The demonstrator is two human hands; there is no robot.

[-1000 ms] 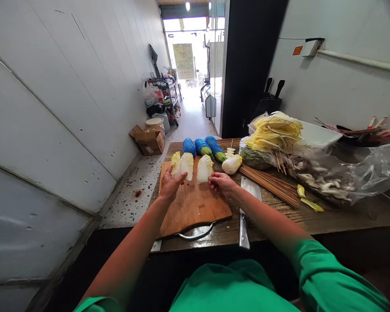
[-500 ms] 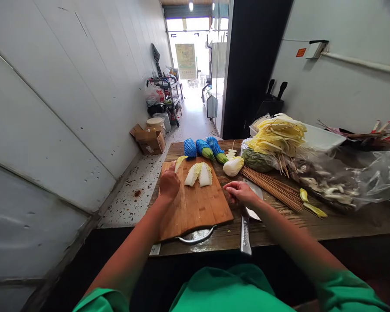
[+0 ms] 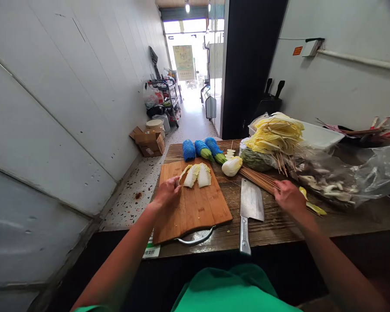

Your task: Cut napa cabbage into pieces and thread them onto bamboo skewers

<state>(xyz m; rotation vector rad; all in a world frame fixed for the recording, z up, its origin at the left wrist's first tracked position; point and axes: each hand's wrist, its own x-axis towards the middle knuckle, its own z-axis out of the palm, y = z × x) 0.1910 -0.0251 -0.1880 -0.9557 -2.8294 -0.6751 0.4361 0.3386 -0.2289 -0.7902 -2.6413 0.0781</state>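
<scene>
My left hand is closed on a napa cabbage leaf at the left side of the wooden cutting board. Beside it, two pale cabbage leaf pieces lie on the board. My right hand rests over a bundle of bamboo skewers, its fingertips closed at the near end; how many skewers it grips is hidden. A cleaver lies flat between the board and the right hand, handle toward me.
Behind the board lie several green vegetables in blue foam nets and a small cabbage heart. Skewered cabbage leaves are piled at the back right. A plastic bag of mushrooms and yellow leaf scraps lie to the right.
My right hand has moved right, from above the cleaver to the bamboo skewers. My left hand has lowered the cabbage leaf nearer the pieces on the board.
</scene>
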